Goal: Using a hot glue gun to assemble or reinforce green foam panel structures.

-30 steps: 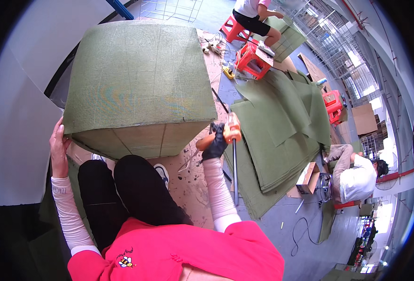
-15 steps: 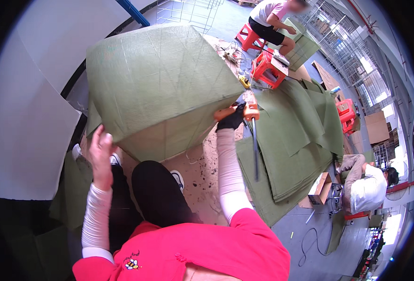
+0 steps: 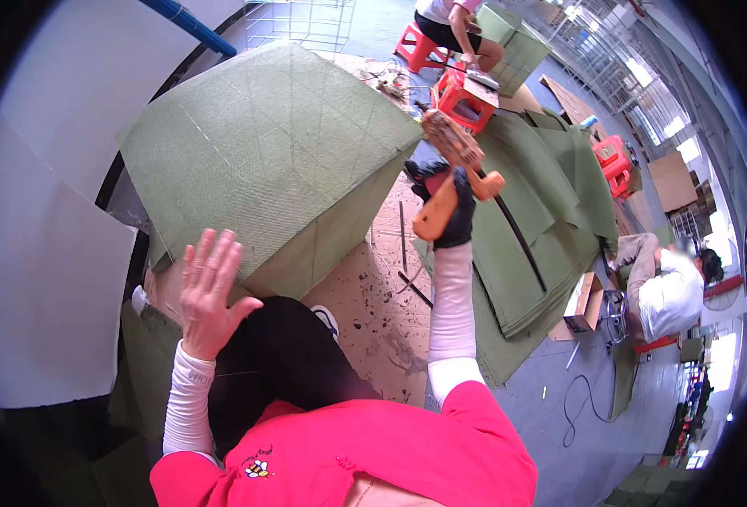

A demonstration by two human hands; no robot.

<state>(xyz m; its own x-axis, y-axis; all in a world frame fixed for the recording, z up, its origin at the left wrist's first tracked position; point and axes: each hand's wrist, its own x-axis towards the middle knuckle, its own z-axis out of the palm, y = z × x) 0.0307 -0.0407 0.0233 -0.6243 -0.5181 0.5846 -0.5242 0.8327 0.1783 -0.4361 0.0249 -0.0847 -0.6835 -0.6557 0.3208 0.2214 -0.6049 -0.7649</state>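
A large box covered in green woven sheeting (image 3: pixel 272 144) stands in front of me, with faint grid lines showing through its top. My left hand (image 3: pixel 210 296) is bare, fingers stretched out and spread, near the box's lower left edge; whether it touches the sheeting I cannot tell. On my right, my right hand (image 3: pixel 458 221) wears a dark glove and is wrapped round the handle of an orange glue gun (image 3: pixel 435 209). A long black glue stick (image 3: pixel 521 245) trails out of its back. The gun's front end is beside the box's right corner.
Green sheets (image 3: pixel 530 203) lie piled on the right. Beyond them are red plastic stools (image 3: pixel 462 103) and a seated person (image 3: pixel 449 25). Another person in white (image 3: pixel 673 291) sits at far right near a cardboard box (image 3: pixel 583 302). Stained cardboard (image 3: pixel 373 329) covers the floor by my legs.
My right hand has moved right with the glue gun, which has turned. My left hand has opened out and shifted slightly right and down. The far person now leans toward the stool.
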